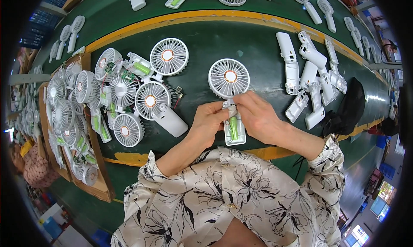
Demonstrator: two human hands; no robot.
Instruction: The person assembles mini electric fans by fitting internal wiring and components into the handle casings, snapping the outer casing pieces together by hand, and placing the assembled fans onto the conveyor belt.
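Observation:
In front of me lies a white handheld fan (229, 79) with its round grille away from me and its handle toward me. The handle is uncovered, and a green battery (233, 128) shows inside it. My left hand (209, 120) closes on the left side of the handle near its neck. My right hand (257, 117) is closed at the neck just below the grille, fingertips pinched together. Both sets of fingertips meet there and hide whatever small part lies between them.
Left, several fans (150, 101) with exposed batteries and wires lie beside a cardboard box (97, 161) of more fans. Several white handle covers (292, 77) are piled right, by a black cloth bag (350, 107). Beyond a yellow edge (206, 15), more fans rest on a green belt.

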